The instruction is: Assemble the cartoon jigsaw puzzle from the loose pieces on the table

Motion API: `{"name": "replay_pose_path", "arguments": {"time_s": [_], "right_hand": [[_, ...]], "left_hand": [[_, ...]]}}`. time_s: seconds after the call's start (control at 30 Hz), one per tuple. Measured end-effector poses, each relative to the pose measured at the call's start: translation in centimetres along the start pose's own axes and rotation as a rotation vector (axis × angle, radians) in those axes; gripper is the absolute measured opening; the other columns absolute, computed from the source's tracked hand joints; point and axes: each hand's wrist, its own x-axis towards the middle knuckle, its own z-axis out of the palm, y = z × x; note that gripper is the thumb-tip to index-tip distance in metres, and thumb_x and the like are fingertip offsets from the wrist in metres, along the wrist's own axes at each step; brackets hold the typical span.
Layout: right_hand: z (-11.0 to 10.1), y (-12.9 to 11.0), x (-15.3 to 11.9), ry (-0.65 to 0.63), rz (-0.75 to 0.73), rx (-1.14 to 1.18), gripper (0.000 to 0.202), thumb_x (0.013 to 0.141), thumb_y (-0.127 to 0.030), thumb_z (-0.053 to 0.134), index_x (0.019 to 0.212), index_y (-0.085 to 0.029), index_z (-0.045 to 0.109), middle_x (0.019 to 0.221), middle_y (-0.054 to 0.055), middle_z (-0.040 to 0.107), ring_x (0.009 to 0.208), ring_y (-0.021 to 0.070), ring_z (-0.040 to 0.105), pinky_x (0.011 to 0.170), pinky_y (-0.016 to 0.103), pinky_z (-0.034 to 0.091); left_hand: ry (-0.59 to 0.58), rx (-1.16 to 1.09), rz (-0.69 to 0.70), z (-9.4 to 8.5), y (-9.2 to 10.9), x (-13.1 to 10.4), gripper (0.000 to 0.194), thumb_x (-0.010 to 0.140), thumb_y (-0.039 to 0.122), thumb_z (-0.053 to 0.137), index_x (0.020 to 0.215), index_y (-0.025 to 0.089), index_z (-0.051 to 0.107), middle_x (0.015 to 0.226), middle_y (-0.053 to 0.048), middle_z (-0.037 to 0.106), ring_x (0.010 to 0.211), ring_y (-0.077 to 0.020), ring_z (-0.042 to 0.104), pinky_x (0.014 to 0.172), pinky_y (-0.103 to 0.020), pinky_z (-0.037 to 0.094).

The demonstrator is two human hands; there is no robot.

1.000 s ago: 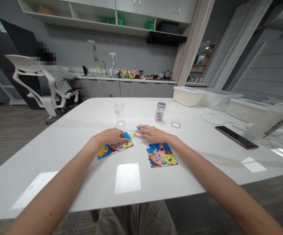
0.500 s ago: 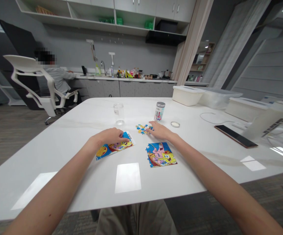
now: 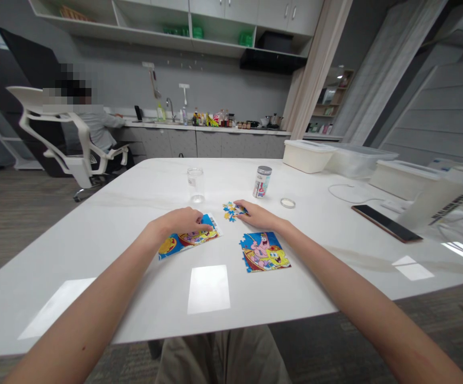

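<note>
My left hand (image 3: 182, 220) lies over a picture card (image 3: 191, 239) with a cartoon print, its fingers curled and its thumb pressed on the card. My right hand (image 3: 256, 214) reaches into a small heap of loose jigsaw pieces (image 3: 229, 211). Its index finger and thumb are apart around the near side of the heap, and the other fingers are partly hidden. In front of it lies a joined section of jigsaw puzzle (image 3: 264, 253) showing pink and yellow cartoon figures, with knobbed edges on its left side.
Behind the heap stand a clear jar (image 3: 196, 185) and a printed can with a silver lid (image 3: 262, 182). A round lid (image 3: 288, 203) lies to the right. Farther right are a dark tablet-like slab (image 3: 386, 223), a cable and plastic boxes (image 3: 308, 157). A person (image 3: 102, 128) sits at the back left.
My right hand has shifted slightly left over the loose pieces, and its index finger now reaches farther across them. The left hand stays on the card.
</note>
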Motion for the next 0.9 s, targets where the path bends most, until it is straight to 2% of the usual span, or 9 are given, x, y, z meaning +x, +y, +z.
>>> {"name": "replay_pose_path", "arguments": {"time_s": [0.2, 0.4, 0.57, 0.67, 0.73, 0.8, 0.87, 0.9], "right_hand": [[0.4, -0.1, 0.3, 0.007, 0.016, -0.026, 0.046, 0.090, -0.031, 0.052, 0.134, -0.014, 0.049, 0.137, 0.015, 0.054, 0.125, 0.0239, 0.051, 0.107, 0.039, 0.037], [0.7, 0.5, 0.5, 0.068, -0.079, 0.032, 0.047, 0.088, -0.025, 0.054, 0.133, -0.016, 0.047, 0.137, 0.013, 0.053, 0.125, 0.0209, 0.051, 0.107, 0.038, 0.037], [0.4, 1.1, 0.4, 0.146, -0.027, -0.036, 0.037, 0.094, -0.031, 0.045, 0.128, -0.016, 0.050, 0.131, 0.013, 0.055, 0.121, 0.0207, 0.052, 0.105, 0.037, 0.038], [0.2, 1.3, 0.3, 0.164, 0.036, -0.117, 0.035, 0.095, -0.031, 0.041, 0.125, -0.016, 0.052, 0.127, 0.013, 0.057, 0.116, 0.0218, 0.055, 0.102, 0.037, 0.040], [0.2, 1.2, 0.4, 0.165, 0.064, -0.161, 0.034, 0.096, -0.031, 0.040, 0.123, -0.015, 0.053, 0.124, 0.012, 0.058, 0.114, 0.0223, 0.056, 0.100, 0.036, 0.040], [0.1, 1.0, 0.3, 0.166, 0.074, -0.187, 0.033, 0.097, -0.032, 0.039, 0.122, -0.015, 0.054, 0.122, 0.012, 0.059, 0.112, 0.0224, 0.056, 0.099, 0.036, 0.041], [0.0, 0.7, 0.3, 0.167, 0.079, -0.198, 0.033, 0.097, -0.032, 0.038, 0.121, -0.015, 0.054, 0.122, 0.012, 0.059, 0.112, 0.0223, 0.056, 0.098, 0.035, 0.041], [0.0, 0.5, 0.2, 0.168, 0.085, -0.201, 0.033, 0.097, -0.032, 0.038, 0.121, -0.015, 0.054, 0.122, 0.012, 0.059, 0.112, 0.0223, 0.056, 0.098, 0.035, 0.040]], "left_hand": [[-0.007, -0.012, -0.011, -0.1, 0.0, -0.1, 0.063, 0.080, 0.071, 0.037, 0.087, 0.018, 0.069, 0.084, -0.013, 0.071, 0.066, -0.0230, 0.063, 0.055, -0.029, 0.040], [-0.007, 0.018, 0.001, -0.1, 0.2, -0.2, 0.065, 0.081, 0.071, 0.035, 0.086, 0.017, 0.069, 0.083, -0.013, 0.070, 0.063, -0.0215, 0.061, 0.055, -0.029, 0.038], [0.053, 0.057, 0.115, 0.2, -0.2, -0.1, 0.056, 0.086, 0.062, 0.033, 0.076, 0.019, 0.067, 0.072, -0.010, 0.068, 0.060, -0.0203, 0.057, 0.054, -0.030, 0.035], [0.134, 0.032, 0.176, -1.2, 0.2, -0.5, 0.052, 0.091, 0.053, 0.029, 0.072, 0.019, 0.065, 0.066, -0.008, 0.064, 0.057, -0.0183, 0.053, 0.055, -0.030, 0.034], [0.177, -0.013, 0.211, -2.9, 1.3, -1.6, 0.052, 0.092, 0.050, 0.030, 0.069, 0.019, 0.064, 0.060, -0.006, 0.061, 0.054, -0.0171, 0.050, 0.056, -0.031, 0.034], [0.159, -0.103, 0.296, -4.2, 3.4, -3.8, 0.049, 0.091, 0.048, 0.032, 0.065, 0.020, 0.064, 0.056, -0.003, 0.058, 0.052, -0.0156, 0.048, 0.055, -0.031, 0.034], [0.021, -0.158, 0.462, -3.9, 6.2, -7.3, 0.039, 0.088, 0.043, 0.042, 0.065, 0.024, 0.065, 0.057, -0.002, 0.060, 0.053, -0.0156, 0.049, 0.056, -0.032, 0.038], [-0.095, -0.163, 0.543, -2.9, 7.7, -9.6, 0.030, 0.085, 0.041, 0.049, 0.065, 0.026, 0.067, 0.060, -0.002, 0.062, 0.055, -0.0165, 0.052, 0.057, -0.033, 0.040]]}}
